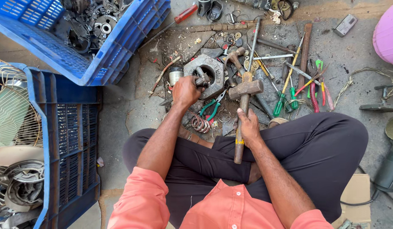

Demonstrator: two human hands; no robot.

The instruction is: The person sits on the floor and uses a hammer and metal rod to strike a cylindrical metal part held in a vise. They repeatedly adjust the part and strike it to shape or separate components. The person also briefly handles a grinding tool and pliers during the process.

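I sit cross-legged on a concrete floor. My left hand (186,90) grips a small metal part (202,79) and holds it on a heavy octagonal metal block (213,68) with a round hole. My right hand (248,126) is closed around the wooden handle of a hammer (244,91), whose steel head hangs just right of the block. Green-handled pliers (211,106) and a coiled spring (199,123) lie between my hands, in front of my knees.
Screwdrivers and pliers (298,85) are scattered on the floor at the right. A tilted blue crate (116,51) of metal parts stands at upper left, another blue crate (73,140) with fan guards at left. A pink object (387,34) sits at the top right corner, a grinder (389,169) at right.
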